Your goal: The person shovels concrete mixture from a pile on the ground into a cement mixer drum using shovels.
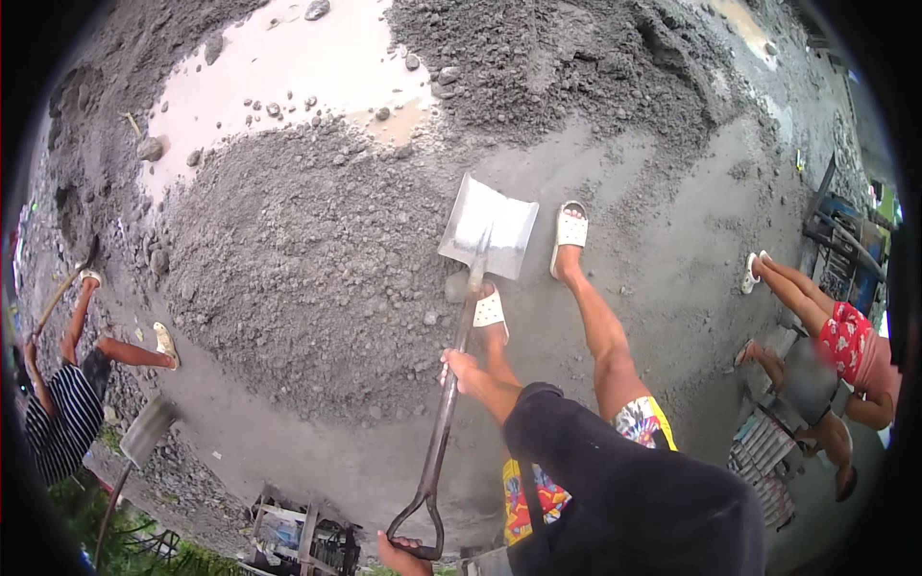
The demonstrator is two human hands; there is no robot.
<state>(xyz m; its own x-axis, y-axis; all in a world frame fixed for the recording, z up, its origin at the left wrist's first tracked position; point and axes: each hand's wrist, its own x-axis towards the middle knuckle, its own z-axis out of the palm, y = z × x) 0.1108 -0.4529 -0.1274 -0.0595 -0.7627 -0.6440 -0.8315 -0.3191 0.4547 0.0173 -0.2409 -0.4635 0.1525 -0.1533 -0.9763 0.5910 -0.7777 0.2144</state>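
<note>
A shovel (pixel 449 408) with a long shaft and a looped handle slants across the middle. My right hand (pixel 459 372), at the end of a black sleeve, is closed round its shaft. At the lower edge my left hand (pixel 405 559), partly cut off, grips the looped handle. The broad metal blade (pixel 507 223) looks bare and shiny, with no load on it. It is beside the right edge of a grey gravel heap (pixel 307 259) and just left of my right foot (pixel 571 230). My left foot (pixel 490 312) is close to the shaft.
A person (pixel 62 418) at the left holds a long-handled tool. A second shovel (pixel 149 432) stands at lower left. Two people (pixel 855 350) are at the right, near stacked blocks (pixel 764 461). Muddy water (pixel 279 62) and more gravel (pixel 567 67) lie ahead.
</note>
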